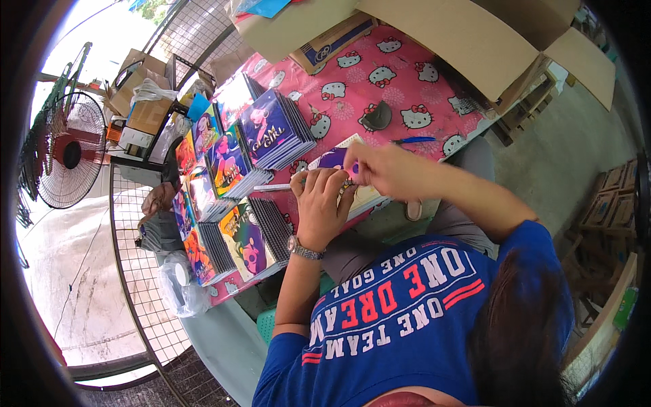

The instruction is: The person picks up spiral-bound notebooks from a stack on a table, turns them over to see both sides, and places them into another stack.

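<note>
In front of my body lies a purple-covered notebook (330, 159) with pale pages or a pale inner cover showing toward me. My left hand (320, 203), a watch on its wrist, has its fingers bent over the notebook's near-left edge. Close to its fingertips, my right hand (380, 169) is closed in a pinch at the same edge. Whatever sits between those fingertips is too small to make out. A thin pale strip (272, 187) sticks out left of my left hand. Stacks of notebooks (271, 132) with colourful illustrated covers stand to the left.
A pink tablecloth (352, 91) with cartoon cat heads covers the table. On it are a dark rounded piece (377, 116) and a blue pen-like tool (415, 140). Large open cardboard boxes (461, 41) stand at the back. A fan (71, 154) is at far left.
</note>
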Motion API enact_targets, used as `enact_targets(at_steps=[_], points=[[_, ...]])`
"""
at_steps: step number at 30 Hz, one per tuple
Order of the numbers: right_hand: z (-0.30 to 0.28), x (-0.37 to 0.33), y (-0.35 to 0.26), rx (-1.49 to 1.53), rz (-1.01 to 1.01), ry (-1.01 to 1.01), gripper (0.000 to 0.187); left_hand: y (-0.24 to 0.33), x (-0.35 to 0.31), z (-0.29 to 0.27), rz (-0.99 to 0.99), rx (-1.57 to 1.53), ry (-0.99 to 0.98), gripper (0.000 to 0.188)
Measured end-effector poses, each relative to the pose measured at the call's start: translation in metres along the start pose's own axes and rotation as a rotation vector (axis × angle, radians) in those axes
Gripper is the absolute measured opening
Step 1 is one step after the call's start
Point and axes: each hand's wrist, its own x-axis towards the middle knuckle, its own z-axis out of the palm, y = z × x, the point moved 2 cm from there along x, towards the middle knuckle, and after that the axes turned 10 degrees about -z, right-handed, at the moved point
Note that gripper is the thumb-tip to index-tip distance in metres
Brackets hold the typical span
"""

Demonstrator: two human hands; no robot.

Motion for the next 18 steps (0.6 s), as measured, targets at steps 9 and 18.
enact_targets(at_steps=[9, 18], points=[[-0.029, 0.062, 0.203, -0.839, 0.255, 0.097, 0.058, -0.004, -0.014, 0.005, -0.246, 0.247, 0.115, 0.025], [-0.043, 0.04, 0.049, 0.373, -0.056, -0.456, 0.048, -0.022, -0.001, 0.01, -0.1, -0.024, 0.17, 0.03]])
